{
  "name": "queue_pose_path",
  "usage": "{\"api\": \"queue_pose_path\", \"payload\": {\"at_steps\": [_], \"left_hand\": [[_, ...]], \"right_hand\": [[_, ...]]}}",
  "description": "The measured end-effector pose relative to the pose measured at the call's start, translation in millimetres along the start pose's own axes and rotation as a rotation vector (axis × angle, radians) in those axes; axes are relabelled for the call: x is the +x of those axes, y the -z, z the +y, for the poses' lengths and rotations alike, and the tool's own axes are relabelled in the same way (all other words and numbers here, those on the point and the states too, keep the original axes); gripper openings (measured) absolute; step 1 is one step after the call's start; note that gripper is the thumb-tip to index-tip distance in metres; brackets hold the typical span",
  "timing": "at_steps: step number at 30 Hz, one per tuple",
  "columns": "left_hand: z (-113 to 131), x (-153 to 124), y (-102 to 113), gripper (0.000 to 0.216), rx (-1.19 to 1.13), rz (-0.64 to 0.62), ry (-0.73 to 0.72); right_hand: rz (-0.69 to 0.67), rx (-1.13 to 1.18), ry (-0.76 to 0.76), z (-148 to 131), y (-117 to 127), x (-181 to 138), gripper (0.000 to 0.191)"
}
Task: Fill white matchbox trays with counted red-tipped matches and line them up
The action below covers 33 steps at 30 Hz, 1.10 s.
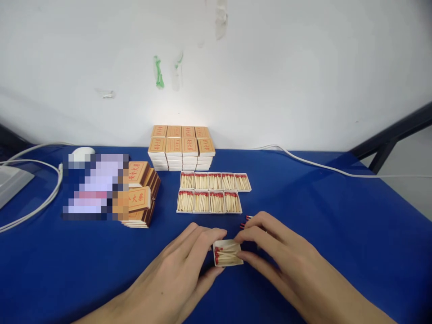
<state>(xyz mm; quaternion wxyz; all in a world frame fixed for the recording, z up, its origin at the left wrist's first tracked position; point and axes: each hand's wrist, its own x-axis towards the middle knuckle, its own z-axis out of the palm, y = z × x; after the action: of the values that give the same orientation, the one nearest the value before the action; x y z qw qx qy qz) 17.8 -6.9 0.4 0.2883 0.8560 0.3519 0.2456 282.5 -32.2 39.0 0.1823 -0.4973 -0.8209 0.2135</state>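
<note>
My left hand (191, 256) grips a small white matchbox tray (228, 265) near the table's front, its fingers at the far edge and the thumb at the near edge. Red-headed matches (226, 254) lie in that tray, heads to the left. At the tray's right end, my right hand (275, 247) has thumb and index finger curled over the ends of the matches; its other fingers are bent. A few loose matches (249, 218) stick out beyond the right hand, partly hidden by it. Two rows of filled matchbox trays (209, 201) stand just behind, match heads facing the wall.
Orange matchbox covers (140, 198) are piled at left beside a blurred-out, phone-like object (97, 184). Closed matchboxes (182, 148) form a neat block against the white wall (286, 81). A white mouse (82, 155) and cables (303, 159) lie on the blue table (320, 198).
</note>
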Motion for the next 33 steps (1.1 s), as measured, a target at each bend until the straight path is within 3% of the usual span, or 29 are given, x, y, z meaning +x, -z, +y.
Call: {"api": "queue_pose_path", "payload": {"at_steps": [8,17,23,27,33], "left_hand": [[-1,-1,1,0.048,-0.030,0.004,0.009],[0,1,3,0.052,-0.066,-0.025,0.010],[1,0,4,0.050,-0.088,-0.039,0.013],[-1,-1,3,0.050,-0.094,-0.041,0.015],[-1,0,3,0.050,-0.078,-0.015,0.025]], "right_hand": [[0.026,-0.069,0.036,1,-6,-2,0.028],[0.083,-0.069,0.000,-10,-4,3,0.027],[0.251,-0.145,-0.196,17,15,-6,0.017],[0.177,-0.202,-0.256,36,10,-14,0.035],[0.129,-0.062,-0.270,36,5,-14,0.025]]}}
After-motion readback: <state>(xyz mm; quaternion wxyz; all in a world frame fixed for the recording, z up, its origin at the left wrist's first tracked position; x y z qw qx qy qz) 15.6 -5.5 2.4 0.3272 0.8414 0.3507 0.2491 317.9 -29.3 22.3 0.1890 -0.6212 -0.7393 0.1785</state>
